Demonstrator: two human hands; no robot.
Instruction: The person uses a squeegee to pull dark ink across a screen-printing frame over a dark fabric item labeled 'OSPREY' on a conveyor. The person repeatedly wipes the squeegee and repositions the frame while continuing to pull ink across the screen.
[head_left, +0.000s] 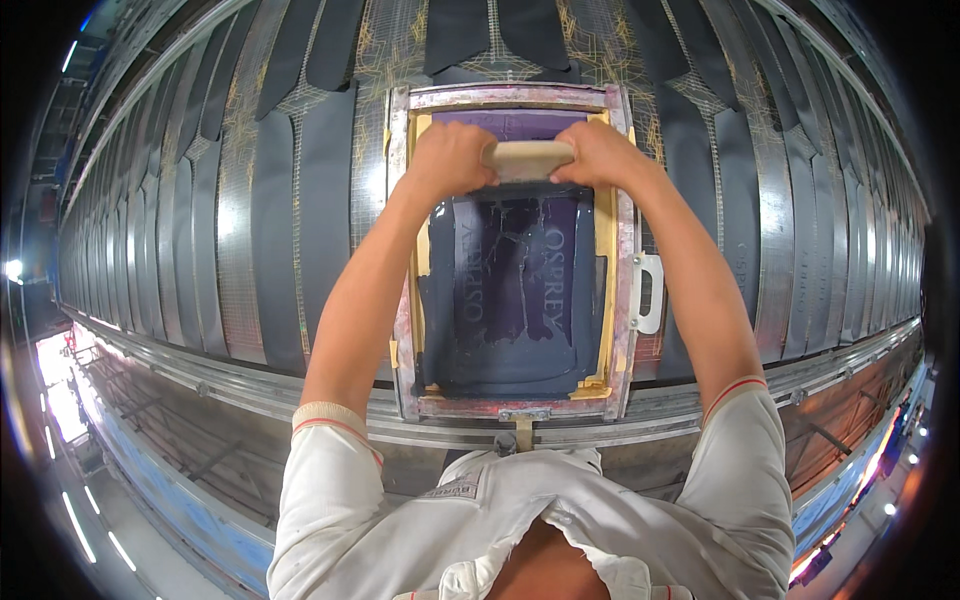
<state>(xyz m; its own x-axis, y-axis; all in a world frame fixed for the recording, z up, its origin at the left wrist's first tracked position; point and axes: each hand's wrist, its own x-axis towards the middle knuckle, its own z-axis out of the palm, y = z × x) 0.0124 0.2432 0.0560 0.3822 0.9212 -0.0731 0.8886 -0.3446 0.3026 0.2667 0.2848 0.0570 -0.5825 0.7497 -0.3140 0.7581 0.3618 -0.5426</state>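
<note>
Both my hands grip a pale wooden-handled squeegee (528, 160) near the far end of a screen printing frame. My left hand (453, 158) is closed round its left end, and my right hand (598, 156) round its right end. Beneath lies the screen frame (404, 330), its rim stained pink and white with yellow tape along the inside. Dark ink (500, 365) is spread over the mesh, wet and glossy, with lettering showing through in the middle. The squeegee's lower edge is mostly hidden by its handle and my hands.
Dark cut fabric panels (325, 200) lie in rows along the long printing table on both sides of the frame. A metal rail (660, 417) runs along the near edge. A white handle (650, 293) sticks out from the frame's right side.
</note>
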